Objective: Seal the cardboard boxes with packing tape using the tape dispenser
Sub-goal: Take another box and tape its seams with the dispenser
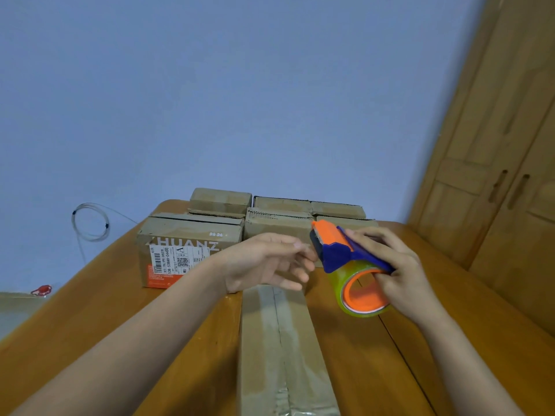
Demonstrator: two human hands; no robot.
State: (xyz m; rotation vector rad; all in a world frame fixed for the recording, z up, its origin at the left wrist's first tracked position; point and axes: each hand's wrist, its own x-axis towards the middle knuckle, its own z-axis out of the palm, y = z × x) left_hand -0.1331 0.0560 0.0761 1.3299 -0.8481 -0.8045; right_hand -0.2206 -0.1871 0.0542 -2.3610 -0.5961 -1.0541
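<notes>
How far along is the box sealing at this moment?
Done: the near box already has tape along its top seam. In hand: the right hand grips the dispenser while the left hand reaches for its tape end. Left: the boxes behind; whether they are taped cannot be told.

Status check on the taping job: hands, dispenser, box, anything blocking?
Right hand grips tape dispenser, held above the table. Left hand open, fingers reaching to the dispenser's front end. Long box in front, centre seam taped. Nothing in the way.
</notes>
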